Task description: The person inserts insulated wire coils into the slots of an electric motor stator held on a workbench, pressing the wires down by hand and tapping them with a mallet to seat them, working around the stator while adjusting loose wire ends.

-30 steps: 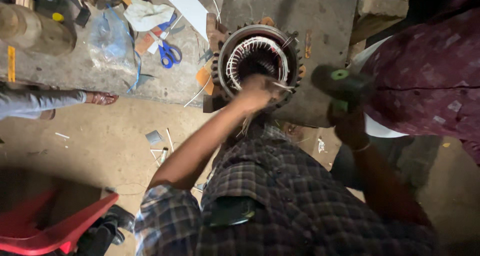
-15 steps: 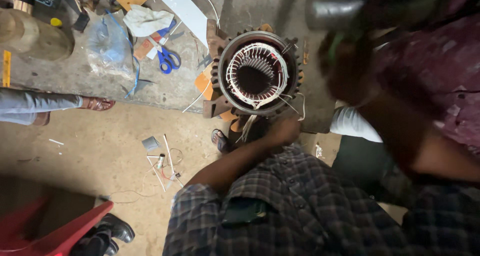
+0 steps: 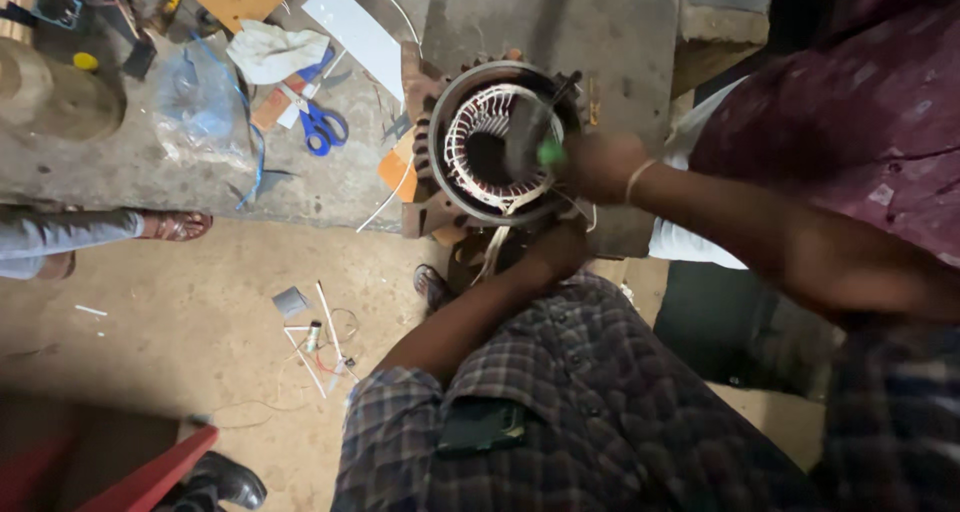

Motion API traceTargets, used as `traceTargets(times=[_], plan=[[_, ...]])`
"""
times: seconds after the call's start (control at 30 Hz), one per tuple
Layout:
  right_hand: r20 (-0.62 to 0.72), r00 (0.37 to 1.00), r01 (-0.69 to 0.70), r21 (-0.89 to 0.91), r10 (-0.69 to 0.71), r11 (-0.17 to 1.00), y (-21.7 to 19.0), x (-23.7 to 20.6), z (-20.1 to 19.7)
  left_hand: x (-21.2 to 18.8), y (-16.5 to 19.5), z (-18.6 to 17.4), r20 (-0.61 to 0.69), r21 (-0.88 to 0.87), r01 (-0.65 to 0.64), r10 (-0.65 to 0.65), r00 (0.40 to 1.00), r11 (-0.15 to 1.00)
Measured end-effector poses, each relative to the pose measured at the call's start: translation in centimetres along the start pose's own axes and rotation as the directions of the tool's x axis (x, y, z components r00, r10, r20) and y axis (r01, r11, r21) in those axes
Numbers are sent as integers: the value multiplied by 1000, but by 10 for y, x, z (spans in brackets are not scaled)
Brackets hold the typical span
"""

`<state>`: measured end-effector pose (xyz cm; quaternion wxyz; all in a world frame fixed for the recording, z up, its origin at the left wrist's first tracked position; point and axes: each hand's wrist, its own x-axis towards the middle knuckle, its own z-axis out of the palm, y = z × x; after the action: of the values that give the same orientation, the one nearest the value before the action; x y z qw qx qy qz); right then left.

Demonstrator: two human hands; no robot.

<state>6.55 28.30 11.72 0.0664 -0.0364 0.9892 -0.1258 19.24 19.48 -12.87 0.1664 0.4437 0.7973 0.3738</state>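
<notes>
A motor stator [image 3: 437,177] with copper windings lies on a concrete slab [image 3: 330,187], its bore facing up. My right hand [image 3: 600,167] reaches in from the right and grips a dark mallet [image 3: 525,132] with a green mark; the mallet's head is over the windings inside the bore. My left hand [image 3: 555,252] rests at the stator's near lower edge, fingers closed against it, by loose pale leads [image 3: 492,252]. What the left hand grips, if anything, is hidden. My plaid shirt fills the bottom.
Blue scissors [image 3: 322,127], a plastic bag [image 3: 200,102] and a white cloth [image 3: 270,50] lie on the slab to the left. A person in a maroon shirt [image 3: 850,102] sits at the right. A sandalled foot [image 3: 175,225] and a red stool [image 3: 140,472] are at the left.
My right hand has swung the mallet down from the upper right onto the stator. My left hand has stayed low at the stator's near edge.
</notes>
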Motion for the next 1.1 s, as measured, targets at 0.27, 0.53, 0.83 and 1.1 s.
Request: traceTargets(times=[0.27, 0.53, 0.83, 1.1], plan=[[307, 952, 130, -361, -15, 924, -13, -5, 27, -10, 0, -4, -169, 41, -178, 182, 969, 983], [410, 912, 236, -480, -22, 845, -34, 1, 6, -8, -9, 2, -128, -67, -208, 199, 972, 976], [360, 928, 230, -347, -97, 909, -28, -5, 21, -12, -14, -1, -350, -256, -335, 237, 906, 907], [572, 804, 136, -443, 163, 886, -18, 25, 27, -16, -12, 0, -255, 106, -267, 286, 924, 958]])
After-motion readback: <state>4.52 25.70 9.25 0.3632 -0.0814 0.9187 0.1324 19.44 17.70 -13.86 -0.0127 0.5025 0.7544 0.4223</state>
